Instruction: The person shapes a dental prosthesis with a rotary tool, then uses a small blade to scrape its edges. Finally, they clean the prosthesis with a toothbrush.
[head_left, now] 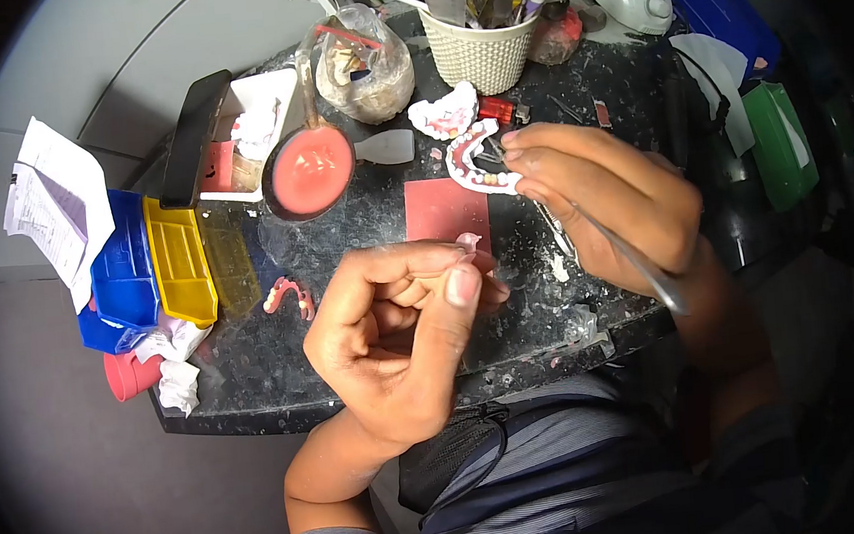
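My left hand [393, 340] is closed in a pinch, with a small piece of pink wax [469, 242] between thumb and index finger. Behind it, a flat pink wax sheet [434, 206] lies on the black worktop. My right hand [612, 197] grips a slim metal spatula [638, 265]; one flattened end sticks out below the hand, and the other points toward a horseshoe-shaped dental cast [461, 169] with teeth. The right fingertips overlap the cast's right end in this view. A second plaster cast [445, 113], partly pink, sits just beyond.
A pink denture piece with teeth [289, 298] lies left. Farther back stand a pan of pink wax [312, 171], a white tray [278, 90], a plastic bag [363, 66] and a woven tool basket [481, 57]. Blue [123, 251] and yellow bins [182, 261] line the left edge.
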A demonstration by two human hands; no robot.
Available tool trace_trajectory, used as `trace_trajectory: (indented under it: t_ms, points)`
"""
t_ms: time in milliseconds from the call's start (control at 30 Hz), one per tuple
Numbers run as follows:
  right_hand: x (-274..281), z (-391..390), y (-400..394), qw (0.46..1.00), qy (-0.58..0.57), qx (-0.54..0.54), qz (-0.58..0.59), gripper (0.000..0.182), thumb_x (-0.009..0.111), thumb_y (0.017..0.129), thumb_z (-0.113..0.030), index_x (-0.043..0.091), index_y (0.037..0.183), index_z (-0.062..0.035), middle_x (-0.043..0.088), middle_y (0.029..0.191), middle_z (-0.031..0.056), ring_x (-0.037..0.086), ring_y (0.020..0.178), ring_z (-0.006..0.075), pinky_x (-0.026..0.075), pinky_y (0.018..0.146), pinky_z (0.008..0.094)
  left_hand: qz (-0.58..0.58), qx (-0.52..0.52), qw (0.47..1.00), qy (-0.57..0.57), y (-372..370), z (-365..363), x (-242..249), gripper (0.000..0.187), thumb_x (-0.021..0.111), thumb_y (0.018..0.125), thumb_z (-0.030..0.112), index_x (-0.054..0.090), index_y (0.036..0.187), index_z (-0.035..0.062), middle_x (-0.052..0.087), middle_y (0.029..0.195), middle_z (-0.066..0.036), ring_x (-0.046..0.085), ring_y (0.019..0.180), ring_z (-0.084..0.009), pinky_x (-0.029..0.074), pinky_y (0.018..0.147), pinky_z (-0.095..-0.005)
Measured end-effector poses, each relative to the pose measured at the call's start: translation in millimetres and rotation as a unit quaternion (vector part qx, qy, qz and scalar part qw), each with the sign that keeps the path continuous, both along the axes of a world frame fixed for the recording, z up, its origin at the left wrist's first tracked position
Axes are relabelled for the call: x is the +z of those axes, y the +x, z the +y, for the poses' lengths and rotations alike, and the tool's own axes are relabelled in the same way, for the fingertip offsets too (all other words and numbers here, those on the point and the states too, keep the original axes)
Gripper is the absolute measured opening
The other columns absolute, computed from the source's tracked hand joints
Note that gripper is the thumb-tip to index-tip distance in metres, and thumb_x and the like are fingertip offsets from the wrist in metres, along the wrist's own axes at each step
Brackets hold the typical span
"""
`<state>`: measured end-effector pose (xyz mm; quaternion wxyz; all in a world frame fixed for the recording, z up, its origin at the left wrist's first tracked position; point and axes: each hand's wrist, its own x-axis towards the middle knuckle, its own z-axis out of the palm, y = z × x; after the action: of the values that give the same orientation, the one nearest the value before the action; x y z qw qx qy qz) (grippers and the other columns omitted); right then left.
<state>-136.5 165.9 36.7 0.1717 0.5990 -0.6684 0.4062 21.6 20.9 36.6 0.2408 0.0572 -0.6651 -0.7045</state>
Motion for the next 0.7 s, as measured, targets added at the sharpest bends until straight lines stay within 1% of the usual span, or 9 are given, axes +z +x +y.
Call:
trace_trajectory:
  t_ms: [33, 100, 167, 233, 267, 367, 400, 533, 700]
  points:
    - [3.4, 0.1, 3.1, 0.999, -0.012, -0.004, -0.035, 0.013, 0.068, 0.082, 0.010, 0.065, 0.095, 0.0101, 0.068, 0.098, 0.0228, 0.071, 0.087, 0.0279, 0.060, 0.076, 0.0339, 0.000, 0.001, 1.000, -0.001, -1.2, 1.7, 0.5, 0.017, 0.060, 0.092, -0.006, 0.054, 0.108, -0.0034, 0.068, 0.089, -0.018, 0.069, 0.075, -0.0217, 0.059, 0.071, -0.0339]
    - [11.0, 2.0, 6.1, 0.999, -0.020, 0.005, -0.042, 0.012, 0.066, 0.084, 0.009, 0.065, 0.097, 0.0100, 0.068, 0.098, 0.0229, 0.071, 0.088, 0.0280, 0.060, 0.077, 0.0340, 0.028, 0.057, 0.996, 0.059, -5.4, 6.5, 1.5, 0.021, 0.061, 0.090, -0.011, 0.055, 0.110, -0.0081, 0.069, 0.097, -0.017, 0.068, 0.086, -0.0168, 0.056, 0.079, -0.0286]
    - [16.4, 5.1, 10.7, 0.998, -0.026, 0.014, -0.049, 0.012, 0.065, 0.086, 0.008, 0.065, 0.098, 0.0098, 0.068, 0.099, 0.0231, 0.071, 0.088, 0.0281, 0.060, 0.078, 0.0341, 0.044, 0.046, 0.996, 0.055, -5.5, 3.6, -2.3, 0.025, 0.062, 0.089, -0.012, 0.055, 0.113, -0.0092, 0.069, 0.102, -0.019, 0.068, 0.090, -0.0180, 0.056, 0.083, -0.0295]
    - [19.0, 8.5, 18.1, 0.997, -0.016, 0.049, -0.063, 0.014, 0.064, 0.088, 0.006, 0.064, 0.101, 0.0096, 0.068, 0.100, 0.0240, 0.070, 0.089, 0.0296, 0.060, 0.079, 0.0348, 0.037, 0.043, 0.998, 0.012, -4.1, 2.2, -7.4, 0.029, 0.062, 0.088, -0.014, 0.055, 0.115, -0.0101, 0.067, 0.106, -0.021, 0.067, 0.093, -0.0189, 0.056, 0.085, -0.0302]
    - [20.6, 7.9, 24.3, 0.996, -0.014, 0.055, -0.075, 0.014, 0.064, 0.089, 0.005, 0.063, 0.102, 0.0091, 0.067, 0.101, 0.0244, 0.070, 0.091, 0.0296, 0.060, 0.080, 0.0344, 0.052, 0.034, 0.998, -0.020, -3.9, 0.0, -7.3, 0.025, 0.062, 0.087, -0.015, 0.056, 0.111, -0.0100, 0.064, 0.109, -0.023, 0.066, 0.097, -0.0206, 0.055, 0.087, -0.0311]
    - [19.5, 8.0, 30.6, 0.994, -0.021, 0.092, -0.047, 0.017, 0.069, 0.084, 0.005, 0.063, 0.100, 0.0084, 0.066, 0.105, 0.0256, 0.071, 0.094, 0.0319, 0.061, 0.080, 0.0348, 0.094, 0.008, 0.995, 0.032, -3.9, 0.1, -12.4, 0.020, 0.061, 0.087, -0.016, 0.055, 0.105, -0.0085, 0.063, 0.109, -0.024, 0.066, 0.100, -0.0230, 0.055, 0.088, -0.0324]
    - [17.4, 8.5, 31.5, 0.992, -0.021, 0.111, -0.053, 0.021, 0.072, 0.080, 0.007, 0.063, 0.099, 0.0081, 0.065, 0.106, 0.0255, 0.070, 0.097, 0.0348, 0.061, 0.083, 0.0380, 0.091, 0.008, 0.995, 0.031, -4.1, -0.1, -12.2, 0.020, 0.061, 0.087, -0.016, 0.055, 0.105, -0.0085, 0.063, 0.109, -0.024, 0.066, 0.100, -0.0230, 0.055, 0.088, -0.0324]
    - [8.9, 5.9, 33.8, 0.988, -0.042, 0.137, -0.064, 0.024, 0.074, 0.078, 0.008, 0.061, 0.099, 0.0078, 0.065, 0.106, 0.0243, 0.069, 0.099, 0.0372, 0.061, 0.087, 0.0437, 0.078, -0.002, 0.997, -0.005, -3.0, -1.3, -9.1, 0.017, 0.060, 0.087, -0.017, 0.054, 0.099, -0.0069, 0.064, 0.107, -0.025, 0.066, 0.102, -0.0257, 0.055, 0.090, -0.0345]
    - [7.7, 6.6, 34.3, 0.989, -0.041, 0.134, -0.057, 0.025, 0.074, 0.078, 0.007, 0.061, 0.099, 0.0084, 0.065, 0.106, 0.0245, 0.069, 0.099, 0.0373, 0.062, 0.085, 0.0422, 0.065, 0.009, 0.997, -0.027, -2.0, 1.6, -5.6, 0.017, 0.060, 0.087, -0.018, 0.053, 0.099, -0.0065, 0.064, 0.105, -0.025, 0.066, 0.102, -0.0259, 0.055, 0.090, -0.0349]
